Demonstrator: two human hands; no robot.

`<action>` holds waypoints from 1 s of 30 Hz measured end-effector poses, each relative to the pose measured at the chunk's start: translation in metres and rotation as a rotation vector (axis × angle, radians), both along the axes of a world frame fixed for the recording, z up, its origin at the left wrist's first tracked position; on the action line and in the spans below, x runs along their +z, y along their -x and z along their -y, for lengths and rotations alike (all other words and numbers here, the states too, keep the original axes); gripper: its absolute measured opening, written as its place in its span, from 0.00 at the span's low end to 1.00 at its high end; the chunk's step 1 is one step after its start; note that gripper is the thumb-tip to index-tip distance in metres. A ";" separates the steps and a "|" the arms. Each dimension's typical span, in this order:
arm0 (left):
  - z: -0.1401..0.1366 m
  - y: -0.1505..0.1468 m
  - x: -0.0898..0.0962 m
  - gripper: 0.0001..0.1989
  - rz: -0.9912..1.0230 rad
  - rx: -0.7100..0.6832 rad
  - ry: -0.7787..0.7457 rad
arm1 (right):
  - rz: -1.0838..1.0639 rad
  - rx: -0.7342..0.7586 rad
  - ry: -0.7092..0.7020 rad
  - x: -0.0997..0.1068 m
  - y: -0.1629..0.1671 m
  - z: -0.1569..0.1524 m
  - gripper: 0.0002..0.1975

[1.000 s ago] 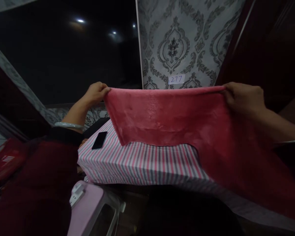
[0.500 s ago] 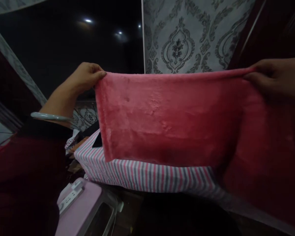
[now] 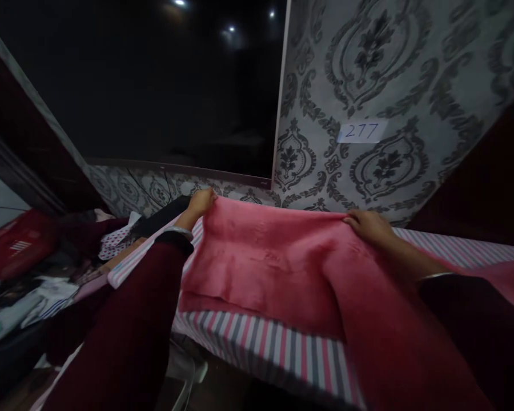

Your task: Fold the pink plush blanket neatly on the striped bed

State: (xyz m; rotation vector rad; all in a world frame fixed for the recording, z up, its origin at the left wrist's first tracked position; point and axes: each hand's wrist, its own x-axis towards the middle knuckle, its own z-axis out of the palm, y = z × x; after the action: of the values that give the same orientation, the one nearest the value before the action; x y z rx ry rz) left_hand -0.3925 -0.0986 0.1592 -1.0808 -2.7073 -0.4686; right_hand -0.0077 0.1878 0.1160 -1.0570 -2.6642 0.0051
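Note:
A pink-red plush cloth (image 3: 257,257), perhaps a garment, is stretched between my two hands above a striped table cover (image 3: 278,348). With its fingers pinched, my left hand (image 3: 202,202) holds the far left corner. My right hand (image 3: 370,226) grips the far edge further right, thumb and fingers closed on the fabric. The lower left part lies over the striped cover. Another part of the cloth hangs in a fold toward me at the lower right, partly dark. How many layers it has I cannot tell.
A large dark television screen (image 3: 154,85) stands behind the table against patterned wallpaper (image 3: 377,51). A paper label reading 277 (image 3: 362,131) is stuck there. Piled clothes (image 3: 55,297) and a red bag (image 3: 19,242) lie at the left.
Both hands have lowered the stretched cloth from in front of the screen and wall down toward the striped cover, reaching farther away. The view has shifted, showing the label and clothes pile.

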 end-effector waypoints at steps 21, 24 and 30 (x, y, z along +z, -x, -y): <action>-0.011 0.026 -0.105 0.16 0.373 0.087 0.014 | 0.173 0.004 0.067 -0.085 0.056 -0.059 0.16; 0.022 0.007 -0.107 0.19 0.427 0.077 0.005 | 0.063 0.216 -0.031 -0.079 0.044 -0.022 0.19; 0.101 -0.050 -0.122 0.25 0.529 0.055 -0.104 | -0.065 0.602 0.000 -0.104 -0.040 0.111 0.20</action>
State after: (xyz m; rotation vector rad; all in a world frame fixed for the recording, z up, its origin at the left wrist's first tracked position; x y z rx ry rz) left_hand -0.3428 -0.1992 0.0375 -0.9573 -3.0965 -0.9967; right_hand 0.0324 0.0767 0.0123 -0.2163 -2.8080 0.1549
